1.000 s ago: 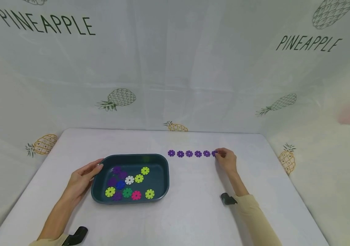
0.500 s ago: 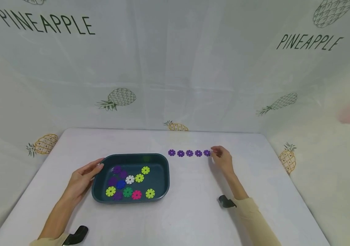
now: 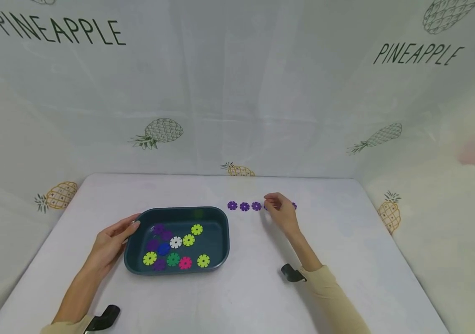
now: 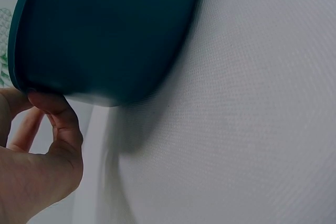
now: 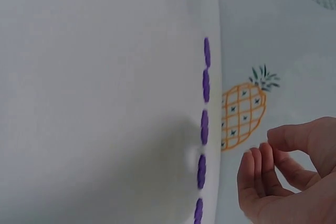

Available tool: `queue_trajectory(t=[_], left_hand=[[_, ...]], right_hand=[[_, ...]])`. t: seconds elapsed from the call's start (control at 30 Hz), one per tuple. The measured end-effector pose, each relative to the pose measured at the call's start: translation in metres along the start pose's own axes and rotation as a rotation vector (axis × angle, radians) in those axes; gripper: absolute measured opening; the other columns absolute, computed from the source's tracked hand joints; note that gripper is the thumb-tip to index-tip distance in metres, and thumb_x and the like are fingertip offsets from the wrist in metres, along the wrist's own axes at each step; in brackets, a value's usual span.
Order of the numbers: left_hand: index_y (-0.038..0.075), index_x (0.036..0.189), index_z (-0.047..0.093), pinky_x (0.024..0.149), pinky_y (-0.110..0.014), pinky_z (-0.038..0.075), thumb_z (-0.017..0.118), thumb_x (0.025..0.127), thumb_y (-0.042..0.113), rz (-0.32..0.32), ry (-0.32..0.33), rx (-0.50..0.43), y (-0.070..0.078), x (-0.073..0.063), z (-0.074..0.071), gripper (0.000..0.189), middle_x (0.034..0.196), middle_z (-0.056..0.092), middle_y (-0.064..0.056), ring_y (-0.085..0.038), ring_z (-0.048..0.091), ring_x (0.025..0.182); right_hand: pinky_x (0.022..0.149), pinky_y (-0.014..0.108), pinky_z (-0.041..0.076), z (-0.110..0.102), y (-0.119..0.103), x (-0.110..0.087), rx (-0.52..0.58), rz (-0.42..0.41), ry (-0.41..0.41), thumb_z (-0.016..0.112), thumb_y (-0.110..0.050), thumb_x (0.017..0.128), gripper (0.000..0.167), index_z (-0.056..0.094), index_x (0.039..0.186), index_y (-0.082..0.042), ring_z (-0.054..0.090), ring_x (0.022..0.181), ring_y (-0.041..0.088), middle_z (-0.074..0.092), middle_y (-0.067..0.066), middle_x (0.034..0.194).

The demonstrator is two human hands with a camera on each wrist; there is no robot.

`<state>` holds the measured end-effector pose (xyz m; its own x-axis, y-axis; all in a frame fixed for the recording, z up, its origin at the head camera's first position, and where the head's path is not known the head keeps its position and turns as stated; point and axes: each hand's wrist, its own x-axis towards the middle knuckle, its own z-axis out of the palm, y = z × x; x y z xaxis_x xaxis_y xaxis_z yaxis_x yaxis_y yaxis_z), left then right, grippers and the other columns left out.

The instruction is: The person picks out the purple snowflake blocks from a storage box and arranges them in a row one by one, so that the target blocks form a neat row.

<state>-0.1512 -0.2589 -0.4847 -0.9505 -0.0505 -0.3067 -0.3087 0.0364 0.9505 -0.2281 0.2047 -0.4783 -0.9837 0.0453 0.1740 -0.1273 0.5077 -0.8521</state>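
Tray [image 3: 216, 245], left of the row of purple discs [image 3: 244, 207], is pinched at its edge by the left hand [image 3: 110, 245]; the right hand [image 3: 283, 214], loosely curled around nothing, hovers over the row.

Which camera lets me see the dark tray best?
The head view: it shows nearly the whole tray, with colorful discs inside and the left hand on its rim. The left wrist view shows only part of its outside; the right wrist view catches just a bit.

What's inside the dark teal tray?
Four yellow discs, several purple discs, a white disc, blue disc, green disc and pink disc. The tray floor beneath them is covered.
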Motion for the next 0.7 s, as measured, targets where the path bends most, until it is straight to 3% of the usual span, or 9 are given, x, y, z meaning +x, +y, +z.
queue_trajectory(t=[0.7], left_hand=[[0.023,0.148,0.058,0.086,-0.012,0.048,0.068,0.099,0.044,0.003,-0.008,0.021,-0.001,0.000,0.000,0.055,0.115,0.062,0.029,0.006,0.053,0.112]], right_hand=[[0.091,0.034,0.055,0.060,-0.064,-0.019,0.085,-0.152,-0.132,0.067,-0.010,0.101,0.016,0.070,0.114,-0.002,0.064,0.096,0.021,0.069,0.008,0.102]])
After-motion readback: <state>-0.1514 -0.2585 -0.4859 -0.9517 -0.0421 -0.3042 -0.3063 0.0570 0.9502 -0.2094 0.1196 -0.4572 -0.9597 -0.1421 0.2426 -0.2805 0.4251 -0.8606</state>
